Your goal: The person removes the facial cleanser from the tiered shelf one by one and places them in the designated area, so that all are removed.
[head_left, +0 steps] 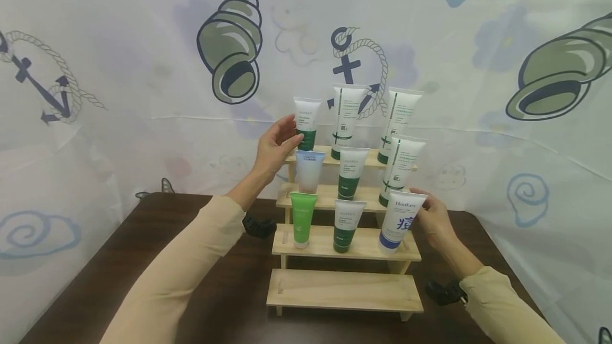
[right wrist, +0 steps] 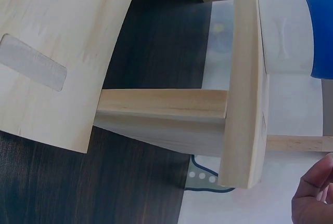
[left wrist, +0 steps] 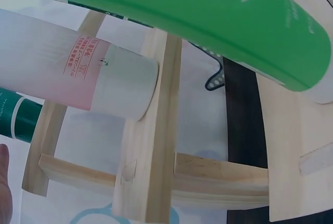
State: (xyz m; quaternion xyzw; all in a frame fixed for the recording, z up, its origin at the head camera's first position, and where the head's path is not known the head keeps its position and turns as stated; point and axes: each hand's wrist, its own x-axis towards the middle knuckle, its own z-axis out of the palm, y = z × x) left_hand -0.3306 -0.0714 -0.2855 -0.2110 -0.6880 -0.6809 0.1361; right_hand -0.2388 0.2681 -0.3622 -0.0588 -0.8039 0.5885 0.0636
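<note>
At the left end of the top tier, my left hand [head_left: 279,144] pinches a small white tube with a green lower part [head_left: 307,121], thumb across its front. My right hand [head_left: 432,221] is beside a white tube with a blue band [head_left: 400,219] on the third tier. The tube hides part of these fingers, and I cannot tell whether they grip it. In the right wrist view, the fingers [right wrist: 313,190] are bent below the tube's white cap [right wrist: 287,34]. A pale blue tube [head_left: 309,171] and a green tube [head_left: 303,219] stand below my left hand.
A four-tier wooden stand [head_left: 344,291] is on a dark table [head_left: 229,291]. Taller white tubes [head_left: 348,115] stand on the top tier. Several other tubes, among them a white-and-green one [head_left: 351,173], occupy the middle tiers. A patterned cloth [head_left: 158,84] hangs behind.
</note>
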